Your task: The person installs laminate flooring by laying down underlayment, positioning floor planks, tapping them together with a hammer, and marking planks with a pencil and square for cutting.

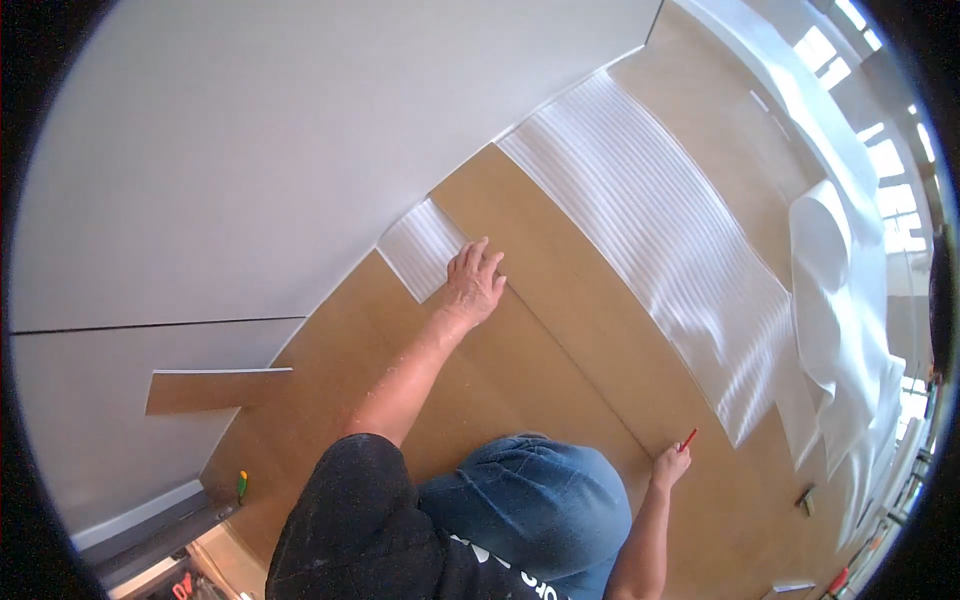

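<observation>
My left hand (474, 285) rests with fingers spread on the brown floor planks (560, 265), beside a gap that shows white ribbed underlay (415, 245). The gap lies against the grey wall (250, 150). A dark seam runs from near that hand toward my right hand (671, 467). That hand is closed around a red pencil (689, 438), low over the planks by the seam's other end. My knees in blue jeans (540, 500) are on the floor between my arms.
Ribbed underlay (640, 220) covers a wide band beyond the planks, with crumpled white sheeting (850, 270) at right. A plank offcut (215, 390) is near the left wall. A small green-and-yellow tool (242, 485) lies lower left, a small dark tool (806, 499) lower right.
</observation>
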A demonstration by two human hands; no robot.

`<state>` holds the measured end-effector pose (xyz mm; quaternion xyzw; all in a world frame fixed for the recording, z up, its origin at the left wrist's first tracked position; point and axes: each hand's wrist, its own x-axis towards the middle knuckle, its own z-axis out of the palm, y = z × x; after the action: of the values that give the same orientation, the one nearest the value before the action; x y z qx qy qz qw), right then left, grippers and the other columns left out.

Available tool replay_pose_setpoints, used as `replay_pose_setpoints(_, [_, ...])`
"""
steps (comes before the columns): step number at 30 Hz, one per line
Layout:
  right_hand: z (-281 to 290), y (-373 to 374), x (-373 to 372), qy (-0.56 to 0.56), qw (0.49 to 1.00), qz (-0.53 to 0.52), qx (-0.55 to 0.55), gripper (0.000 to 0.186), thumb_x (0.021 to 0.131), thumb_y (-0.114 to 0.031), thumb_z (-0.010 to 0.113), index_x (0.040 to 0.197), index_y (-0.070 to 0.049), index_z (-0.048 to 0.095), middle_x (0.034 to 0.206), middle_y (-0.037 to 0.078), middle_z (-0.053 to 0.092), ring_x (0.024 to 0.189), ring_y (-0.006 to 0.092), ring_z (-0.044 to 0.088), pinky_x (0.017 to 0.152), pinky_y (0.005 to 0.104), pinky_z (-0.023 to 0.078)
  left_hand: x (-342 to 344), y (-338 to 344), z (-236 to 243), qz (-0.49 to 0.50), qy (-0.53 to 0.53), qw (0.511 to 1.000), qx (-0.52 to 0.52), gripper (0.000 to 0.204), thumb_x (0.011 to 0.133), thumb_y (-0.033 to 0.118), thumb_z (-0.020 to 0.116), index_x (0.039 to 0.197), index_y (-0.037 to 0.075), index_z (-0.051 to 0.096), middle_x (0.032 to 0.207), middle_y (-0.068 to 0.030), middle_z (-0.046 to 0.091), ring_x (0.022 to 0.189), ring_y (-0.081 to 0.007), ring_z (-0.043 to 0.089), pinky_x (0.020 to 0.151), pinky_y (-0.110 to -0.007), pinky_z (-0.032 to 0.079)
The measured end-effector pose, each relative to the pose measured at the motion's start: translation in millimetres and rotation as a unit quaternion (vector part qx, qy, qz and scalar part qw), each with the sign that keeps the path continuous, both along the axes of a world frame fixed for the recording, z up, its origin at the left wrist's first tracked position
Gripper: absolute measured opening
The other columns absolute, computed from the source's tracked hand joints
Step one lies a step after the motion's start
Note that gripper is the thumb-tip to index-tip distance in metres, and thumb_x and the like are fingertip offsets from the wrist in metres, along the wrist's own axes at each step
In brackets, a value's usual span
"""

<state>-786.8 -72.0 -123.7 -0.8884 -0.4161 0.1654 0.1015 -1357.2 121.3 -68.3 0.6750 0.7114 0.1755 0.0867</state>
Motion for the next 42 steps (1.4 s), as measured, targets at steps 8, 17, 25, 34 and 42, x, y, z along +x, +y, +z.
replay_pose_setpoints(8, [-16, -12, 44, 0.127, 0.987, -0.101, 0.018, 0.033, 0.104, -0.023, 0.050, 0.099, 0.007, 0.062, 0.082, 0.021, 0.062, 0.073, 0.0322, 0.057, 0.072, 0.0464, 0.046, 19, 16, -31, 0.026, 0.052, 0.998, -0.021, 0.065, 0.098, 0.037, 0.066, 0.153, 0.010, 0.046, 0.160, -0.0219, 0.035, 0.144, -0.0444, 0.036, 0.117, -0.059, 0.034])
replay_pose_setpoints(17, [73, 112, -52, 0.399, 0.899, -0.069, 0.169, 0.039, 0.111, -0.035, 0.048, 0.120, -0.004, 0.070, 0.107, 0.002, 0.068, 0.089, 0.0118, 0.061, 0.077, 0.0300, 0.050, 0, -6, -50, 0.002, 0.106, 0.994, -0.008, 0.067, 0.103, 0.036, 0.057, 0.159, 0.007, 0.036, 0.165, -0.0264, 0.029, 0.148, -0.0488, 0.032, 0.120, -0.061, 0.028])
replay_pose_setpoints(25, [29, 189, -96, 0.366, 0.906, 0.021, 0.211, 0.019, 0.098, -0.012, 0.068, 0.115, -0.005, 0.071, 0.093, 0.004, 0.072, 0.083, 0.0104, 0.063, 0.079, 0.0276, 0.053, 26, 5, -53, -0.025, 0.113, 0.993, -0.001, 0.063, 0.105, 0.034, 0.055, 0.160, 0.007, 0.036, 0.165, -0.0241, 0.029, 0.148, -0.0467, 0.032, 0.120, -0.058, 0.029])
replay_pose_setpoints(34, [10, 200, -105, 0.253, 0.930, 0.089, 0.251, 0.014, 0.085, -0.005, 0.074, 0.096, -0.009, 0.067, 0.077, 0.008, 0.069, 0.064, 0.0150, 0.066, 0.063, 0.0293, 0.055, 13, 3, -55, -0.035, 0.123, 0.992, -0.004, 0.063, 0.107, 0.036, 0.050, 0.161, 0.007, 0.034, 0.166, -0.0246, 0.028, 0.149, -0.0464, 0.031, 0.121, -0.058, 0.027])
replay_pose_setpoints(42, [8, 194, -94, 0.268, 0.906, 0.124, 0.302, 0.015, 0.084, -0.001, 0.072, 0.097, -0.007, 0.068, 0.080, 0.010, 0.069, 0.069, 0.0203, 0.068, 0.068, 0.0304, 0.056, 21, 1, -55, -0.008, 0.131, 0.991, -0.034, 0.063, 0.108, 0.040, 0.049, 0.162, 0.010, 0.034, 0.167, -0.0230, 0.027, 0.151, -0.0432, 0.029, 0.122, -0.057, 0.024])
